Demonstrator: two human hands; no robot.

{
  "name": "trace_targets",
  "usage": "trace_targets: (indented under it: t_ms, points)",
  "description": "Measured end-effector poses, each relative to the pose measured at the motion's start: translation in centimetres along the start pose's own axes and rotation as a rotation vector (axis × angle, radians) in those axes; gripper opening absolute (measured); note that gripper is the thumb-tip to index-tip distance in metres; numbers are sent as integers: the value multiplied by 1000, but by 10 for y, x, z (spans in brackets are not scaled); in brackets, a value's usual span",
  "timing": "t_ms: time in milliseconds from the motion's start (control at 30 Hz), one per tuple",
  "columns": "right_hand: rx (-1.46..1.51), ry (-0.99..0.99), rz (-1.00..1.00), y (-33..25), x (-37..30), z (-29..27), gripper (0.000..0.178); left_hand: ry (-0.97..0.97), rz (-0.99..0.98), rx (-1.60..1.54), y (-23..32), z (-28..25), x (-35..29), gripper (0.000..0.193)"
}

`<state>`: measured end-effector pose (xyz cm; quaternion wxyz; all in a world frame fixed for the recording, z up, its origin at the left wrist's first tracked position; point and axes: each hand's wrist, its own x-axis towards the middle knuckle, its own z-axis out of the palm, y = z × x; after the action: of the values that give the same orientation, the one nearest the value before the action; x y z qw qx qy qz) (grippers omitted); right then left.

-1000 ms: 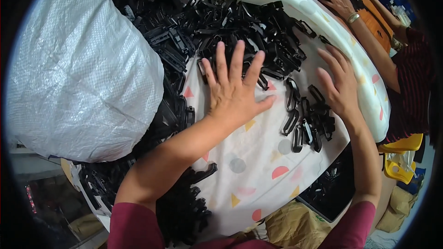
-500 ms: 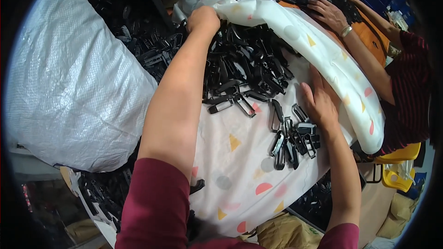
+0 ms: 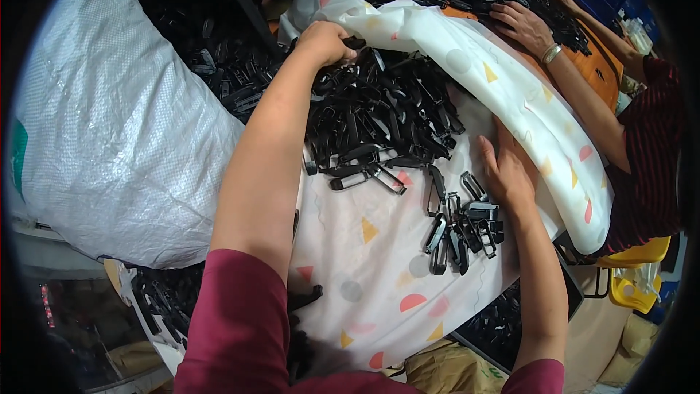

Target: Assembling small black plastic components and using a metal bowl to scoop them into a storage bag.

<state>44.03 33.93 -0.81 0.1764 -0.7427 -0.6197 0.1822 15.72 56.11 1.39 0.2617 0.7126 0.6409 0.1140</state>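
One patterned white cloth [image 3: 390,259] heaped with black parts [image 3: 408,102], left hand [image 3: 325,41] seemingly grasping one, right hand [image 3: 509,181] unclenched, white sack [image 3: 124,131] at left, orange counter [image 3: 602,80] beyond

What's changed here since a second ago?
The left hand moved forward, from spread over the black pile's near edge to curled at its far left edge; whether it grips anything is unclear. The right hand stayed beside the smaller cluster, the white sack at left.

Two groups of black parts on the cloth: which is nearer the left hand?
The larger pile; the left hand is at its upper-left edge. The small cluster lies lower, beside the right hand.
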Motion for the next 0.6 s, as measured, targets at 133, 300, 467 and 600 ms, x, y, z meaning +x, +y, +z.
trace_targets:
  t_ms: [133,300,467,600]
  points:
    - [-7,22,-11,2,-1,0,60,105,53,-188,7,-6,-13,35]
    - [-168,33,-30,4,0,-2,58,-92,-12,-635,31,-11,-46,47]
    - [-142,96,-93,9,5,8,59,-27,-41,-784,35,-11,-61,40]
    - [-219,187,-133,9,7,4,62,220,282,-248,28,-15,-59,45]
